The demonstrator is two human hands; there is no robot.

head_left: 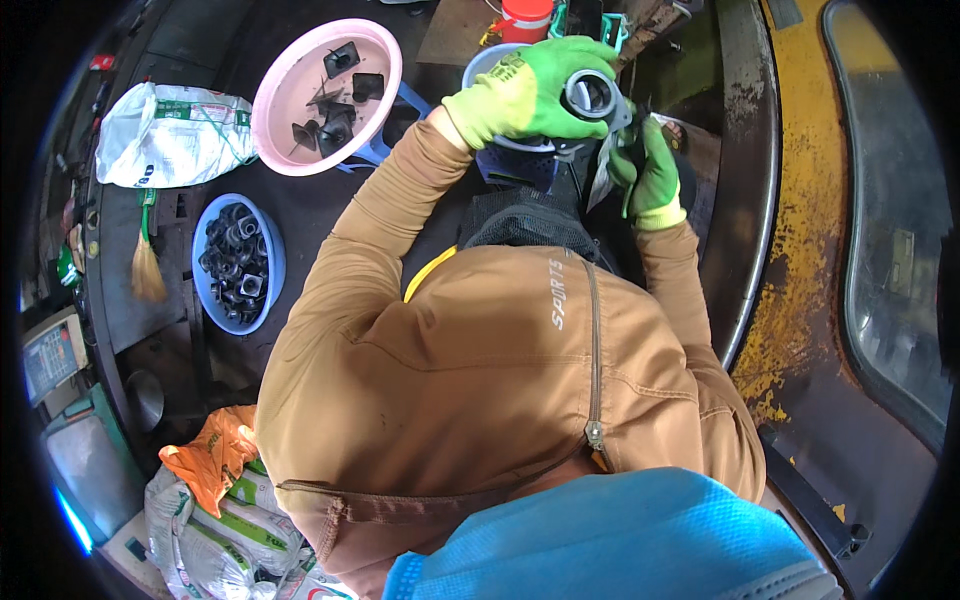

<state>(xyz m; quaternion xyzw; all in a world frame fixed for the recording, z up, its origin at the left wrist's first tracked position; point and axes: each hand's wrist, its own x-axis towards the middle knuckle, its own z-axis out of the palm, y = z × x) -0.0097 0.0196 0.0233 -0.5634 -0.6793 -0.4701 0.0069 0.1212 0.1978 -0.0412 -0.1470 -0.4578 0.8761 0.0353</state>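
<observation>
My left hand (pixel 540 92), in a green glove, is closed around a grey-black ring-shaped part with a flange (pixel 592 97), its round opening turned up toward me. Close by on the right, my right hand (pixel 655 175), gloved the same way, has its thumb and fingers bent around something dark and narrow beside the flange. What that is I cannot make out. A pale blue basin (pixel 480 66) sits under my left hand, mostly covered by it, above a dark blue plastic stool or crate (pixel 518 168).
On the left, a pink basin (pixel 270 105) holds several black parts, and a blue basin (pixel 277 262) is heaped with more. A white sack (pixel 150 140) and a hand broom (pixel 148 265) lie further left. A red container (pixel 526 22) stands ahead; a rusty yellow machine panel (pixel 800 200) rises at right.
</observation>
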